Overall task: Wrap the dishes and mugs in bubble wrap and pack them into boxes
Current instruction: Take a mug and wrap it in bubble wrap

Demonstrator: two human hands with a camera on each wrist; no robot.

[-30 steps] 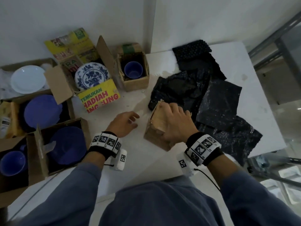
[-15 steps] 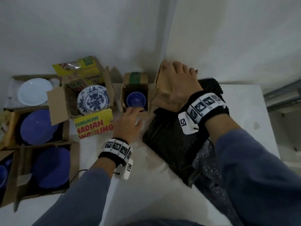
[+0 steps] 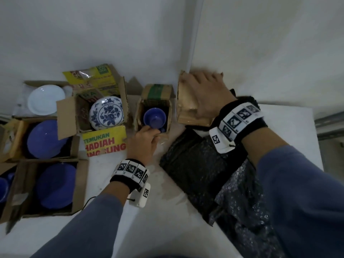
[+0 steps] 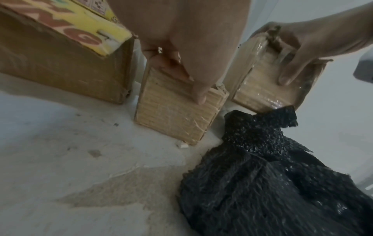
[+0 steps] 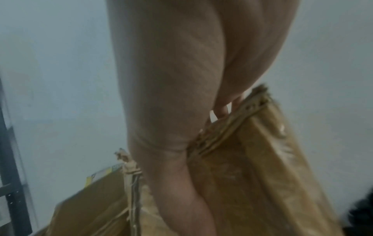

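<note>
Several open cardboard boxes crowd a white table (image 3: 167, 229), beside a heap of black bubble wrap (image 3: 201, 164). At the far edge, the person's right hand (image 3: 208, 97) grips a closed brown box (image 3: 186, 108) from above, fingers curled over its top. The left hand (image 3: 145, 140) grasps the near rim of a small open box (image 3: 141, 110) holding a blue mug (image 3: 154, 117).

From where I stand, the taped box (image 3: 188, 107) under the right hand (image 3: 208, 97) hides whatever it holds. The right-wrist view is smeared with blur. A blue mug (image 3: 3, 189) is cut off at the left edge.
</note>
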